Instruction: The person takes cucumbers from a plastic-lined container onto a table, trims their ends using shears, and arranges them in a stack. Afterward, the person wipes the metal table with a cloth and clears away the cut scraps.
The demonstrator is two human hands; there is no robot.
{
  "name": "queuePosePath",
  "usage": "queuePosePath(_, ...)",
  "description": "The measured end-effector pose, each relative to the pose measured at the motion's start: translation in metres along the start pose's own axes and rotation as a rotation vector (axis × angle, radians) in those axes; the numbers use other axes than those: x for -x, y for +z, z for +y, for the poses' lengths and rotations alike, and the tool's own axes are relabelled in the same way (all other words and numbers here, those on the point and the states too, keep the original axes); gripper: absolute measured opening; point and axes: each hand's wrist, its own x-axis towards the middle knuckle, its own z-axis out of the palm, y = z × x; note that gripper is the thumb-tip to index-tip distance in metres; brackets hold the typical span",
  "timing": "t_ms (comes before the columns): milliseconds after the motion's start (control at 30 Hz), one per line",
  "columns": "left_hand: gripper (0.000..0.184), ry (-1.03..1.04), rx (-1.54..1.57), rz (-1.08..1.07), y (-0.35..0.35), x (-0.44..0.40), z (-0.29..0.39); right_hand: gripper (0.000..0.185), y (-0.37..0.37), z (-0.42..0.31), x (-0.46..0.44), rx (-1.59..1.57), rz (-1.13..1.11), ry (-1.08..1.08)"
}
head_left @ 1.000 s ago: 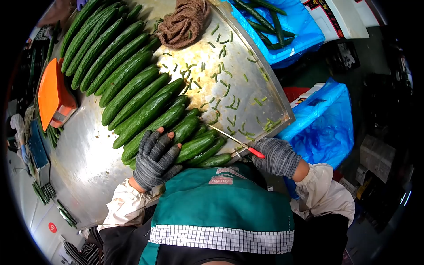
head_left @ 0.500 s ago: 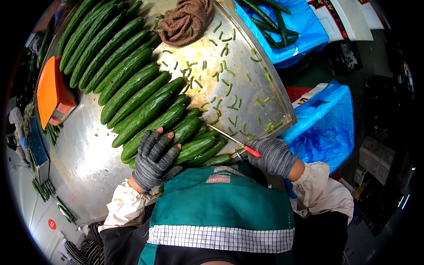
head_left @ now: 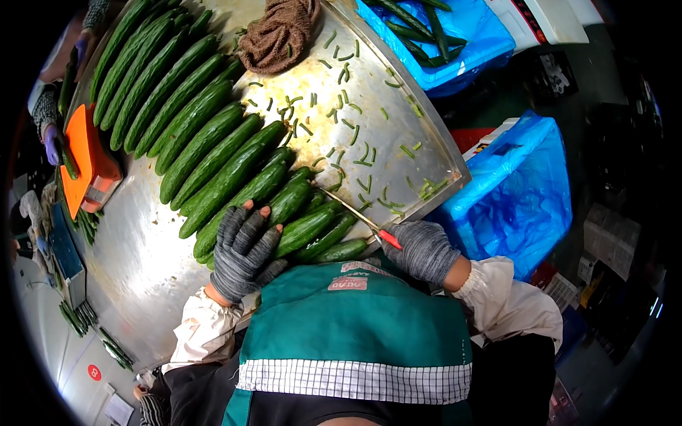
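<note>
My left hand [head_left: 245, 252], in a grey glove with bare fingertips, lies flat with its fingers stretched over the near end of a long row of green cucumbers [head_left: 224, 165]. In my right hand [head_left: 423, 250], also gloved in grey, is a pair of scissors [head_left: 389, 238] with a red handle. Their thin blades point up and left, with the tips close to the end of a cucumber [head_left: 288, 201] near my left fingers. My right fingers are mostly hidden behind the back of the glove. Small cut green stem pieces [head_left: 348, 124] lie scattered beyond the blades.
The cucumbers lie on a metal table [head_left: 142, 273] with a raised rim. A brown cloth [head_left: 278, 35] and an orange scale [head_left: 91, 167] are on it. To the right stand a blue-lined crate [head_left: 508, 199] and another blue-lined crate [head_left: 462, 67] holding cucumbers. Purple-gloved hands [head_left: 52, 144] hold a cucumber at left.
The view has shifted slightly, moving the table and crates in the picture. Another person's purple-gloved hands have appeared at the upper left. My right hand with the scissors has moved slightly left.
</note>
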Motion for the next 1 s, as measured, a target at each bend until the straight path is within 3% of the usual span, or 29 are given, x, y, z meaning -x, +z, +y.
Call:
queuePosePath(567, 0.055, 0.021, -0.034, -0.014, -0.001, -0.002, 0.0, 0.026, -0.004, -0.002, -0.002, 0.001, 0.028, 0.03)
queuePosePath(667, 0.055, 0.023, -0.047, 0.0, 0.002, 0.0, -0.001, 0.026, -0.011, 0.003, 0.011, -0.028, 0.14, 0.001)
queuePosePath(800, 0.055, 0.011, -0.033, -0.008, 0.0, -0.001, 0.0, 0.028, -0.022, 0.01, 0.052, -0.007, 0.049, 0.068)
queuePosePath(867, 0.055, 0.01, -0.028, -0.002, 0.0, -0.001, 0.0, 0.03, -0.022, 0.012, 0.067, 0.008, -0.12, 0.136)
queuePosePath(1000, 0.056, 0.026, -0.028, 0.027, 0.002, -0.001, 0.0, 0.03, -0.008, 0.013, 0.073, -0.013, -0.111, 0.127)
